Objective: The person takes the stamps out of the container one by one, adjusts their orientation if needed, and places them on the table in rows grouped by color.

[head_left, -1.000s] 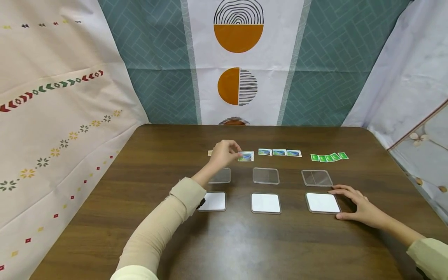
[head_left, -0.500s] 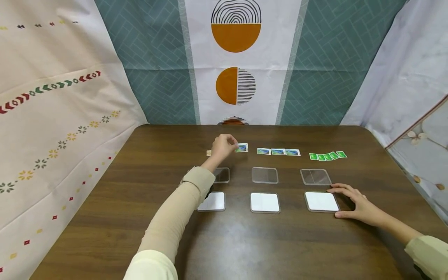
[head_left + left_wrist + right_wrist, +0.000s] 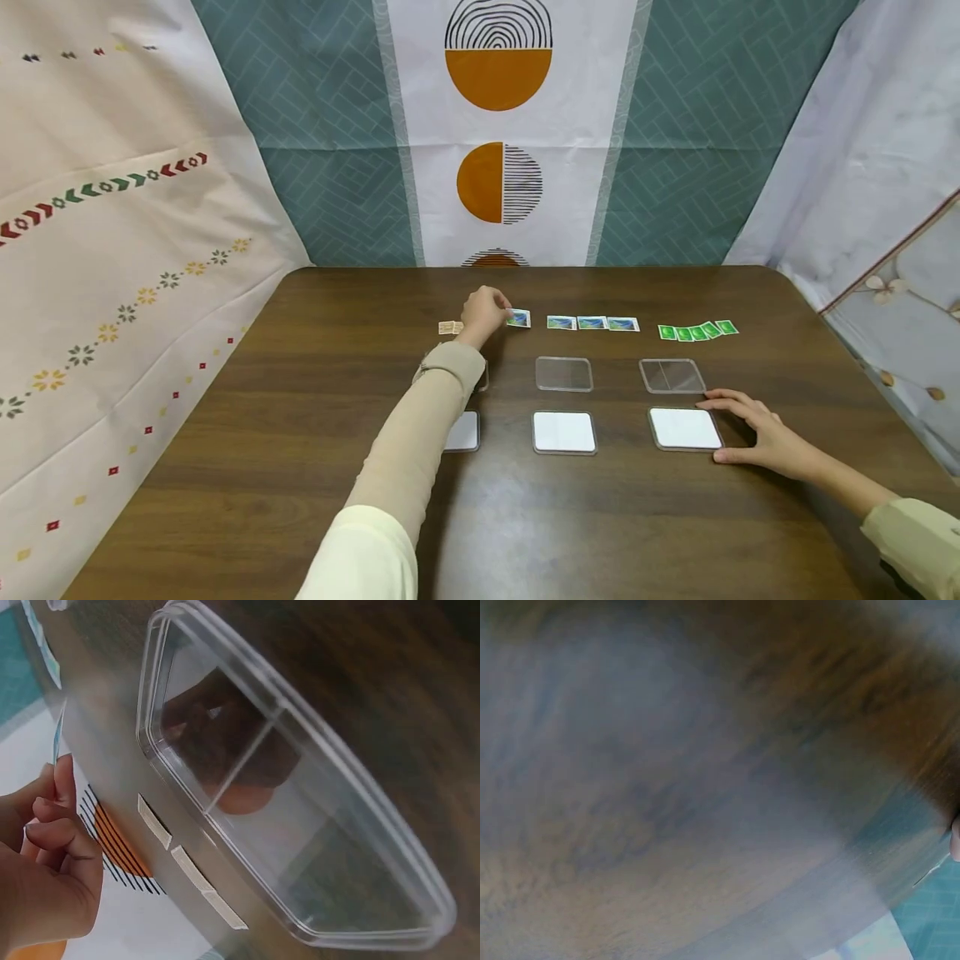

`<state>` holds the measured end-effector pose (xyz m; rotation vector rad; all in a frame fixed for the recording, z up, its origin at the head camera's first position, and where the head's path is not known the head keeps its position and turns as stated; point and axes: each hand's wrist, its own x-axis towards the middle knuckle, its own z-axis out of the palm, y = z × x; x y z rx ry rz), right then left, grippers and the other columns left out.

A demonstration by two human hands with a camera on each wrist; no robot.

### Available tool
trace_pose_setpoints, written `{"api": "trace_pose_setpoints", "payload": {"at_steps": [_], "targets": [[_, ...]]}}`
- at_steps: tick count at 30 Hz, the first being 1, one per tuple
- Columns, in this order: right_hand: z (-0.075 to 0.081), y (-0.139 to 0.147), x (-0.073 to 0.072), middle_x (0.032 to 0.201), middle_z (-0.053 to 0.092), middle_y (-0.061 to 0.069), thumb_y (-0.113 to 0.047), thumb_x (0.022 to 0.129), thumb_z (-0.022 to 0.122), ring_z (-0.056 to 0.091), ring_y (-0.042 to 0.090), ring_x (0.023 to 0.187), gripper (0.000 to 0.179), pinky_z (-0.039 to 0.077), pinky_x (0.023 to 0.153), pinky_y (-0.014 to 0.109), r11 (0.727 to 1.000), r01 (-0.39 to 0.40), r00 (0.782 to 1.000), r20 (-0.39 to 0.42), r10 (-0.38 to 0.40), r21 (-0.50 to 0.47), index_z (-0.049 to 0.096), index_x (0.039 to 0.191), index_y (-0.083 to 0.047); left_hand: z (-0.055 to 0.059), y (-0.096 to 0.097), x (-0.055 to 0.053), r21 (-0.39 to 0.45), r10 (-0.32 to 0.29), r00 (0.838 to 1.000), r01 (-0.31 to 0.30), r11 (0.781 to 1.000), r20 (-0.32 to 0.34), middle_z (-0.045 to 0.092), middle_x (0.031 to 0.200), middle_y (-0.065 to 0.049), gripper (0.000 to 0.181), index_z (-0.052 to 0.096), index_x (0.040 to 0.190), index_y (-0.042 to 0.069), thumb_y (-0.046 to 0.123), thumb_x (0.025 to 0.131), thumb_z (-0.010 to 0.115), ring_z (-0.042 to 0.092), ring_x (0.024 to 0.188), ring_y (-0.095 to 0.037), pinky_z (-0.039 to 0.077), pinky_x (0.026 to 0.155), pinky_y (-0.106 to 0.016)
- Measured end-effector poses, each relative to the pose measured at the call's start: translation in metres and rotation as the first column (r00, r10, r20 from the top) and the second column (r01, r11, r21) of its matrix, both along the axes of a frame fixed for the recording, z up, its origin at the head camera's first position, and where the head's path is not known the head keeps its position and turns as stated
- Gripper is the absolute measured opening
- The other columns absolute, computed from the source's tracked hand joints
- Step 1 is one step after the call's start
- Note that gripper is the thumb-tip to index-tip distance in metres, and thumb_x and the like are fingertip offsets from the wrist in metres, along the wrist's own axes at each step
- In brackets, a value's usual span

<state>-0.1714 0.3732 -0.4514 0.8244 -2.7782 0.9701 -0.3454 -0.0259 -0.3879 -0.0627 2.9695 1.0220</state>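
My left hand [image 3: 483,315] reaches to the back of the table and pinches a blue landscape stamp [image 3: 519,318] between thumb and fingertips. In the left wrist view this stamp [image 3: 58,735] appears nearly edge-on. Three matching blue stamps [image 3: 592,322] lie in a row to its right. Beside the hand on the left are tan stamps [image 3: 447,327], partly covered by it in the head view. My right hand [image 3: 757,429] rests at the right end of a white-lined clear case [image 3: 684,428], thumb at its near corner and fingers at the far one.
Several green stamps [image 3: 697,332] lie at the back right. Transparent lids or trays [image 3: 564,374] form a row in front of the stamps, and white-lined cases [image 3: 564,432] a nearer row. My left forearm crosses over the leftmost tray [image 3: 225,769].
My left hand has carried the blue stamp toward the back of the table, level with the stamp row. More of the tan stamps shows now. My right hand stays by its case.
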Motion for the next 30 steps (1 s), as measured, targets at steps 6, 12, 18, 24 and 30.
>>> {"api": "trace_pose_setpoints", "payload": {"at_steps": [6,12,18,24,30], "targets": [[0.002,-0.003,-0.003,0.135,0.038,-0.008,-0.012,0.065,0.083,0.018,-0.011,0.112,0.067,0.025,0.077,0.059,1.000,-0.004,1.000,0.001,0.004,-0.005,0.053,0.125,-0.011,-0.001,0.005,-0.009,-0.055,0.067,0.998,-0.066,0.996,0.016,0.073,0.083,-0.005,0.009,0.070,0.085,0.011,0.019,0.081,0.074,0.066,0.087,-0.026,0.052,0.073,-0.038],[0.001,-0.001,-0.001,0.135,0.037,-0.011,-0.011,0.064,0.083,0.017,-0.012,0.113,0.068,0.025,0.077,0.060,1.000,-0.014,1.000,-0.003,0.014,-0.013,0.053,0.125,-0.011,-0.006,0.012,-0.011,-0.175,0.101,0.994,-0.093,0.980,0.037,0.072,0.095,-0.004,0.003,0.070,0.081,0.012,0.015,0.082,0.070,0.067,0.094,-0.026,0.053,0.078,-0.039],[0.001,0.002,0.000,0.136,0.036,-0.012,-0.010,0.065,0.083,0.017,-0.010,0.113,0.067,0.024,0.078,0.061,1.000,-0.009,1.000,0.006,0.009,-0.016,0.053,0.126,-0.013,-0.007,0.023,-0.016,-0.284,0.102,0.995,-0.092,0.954,0.021,0.071,0.105,-0.009,0.017,0.072,0.093,0.010,0.010,0.085,0.056,0.067,0.098,-0.028,0.054,0.079,-0.041],[0.003,0.001,0.000,0.134,0.039,-0.006,-0.011,0.066,0.083,0.018,-0.012,0.112,0.067,0.025,0.078,0.060,1.000,-0.002,1.000,0.005,0.002,-0.007,0.053,0.126,-0.012,-0.009,0.031,-0.021,-0.306,0.101,0.995,-0.088,0.948,0.027,0.069,0.112,-0.010,0.025,0.069,0.106,0.011,0.008,0.087,0.054,0.066,0.102,-0.029,0.054,0.082,-0.041],[0.003,0.001,0.002,0.134,0.039,-0.006,-0.011,0.067,0.082,0.018,-0.012,0.113,0.067,0.025,0.078,0.061,1.000,-0.006,1.000,0.013,0.006,-0.013,0.053,0.126,-0.011,-0.010,0.038,-0.020,-0.312,0.097,0.995,-0.084,0.946,0.025,0.069,0.112,-0.010,0.024,0.070,0.105,0.011,0.008,0.086,0.055,0.066,0.102,-0.028,0.054,0.080,-0.041]]}}
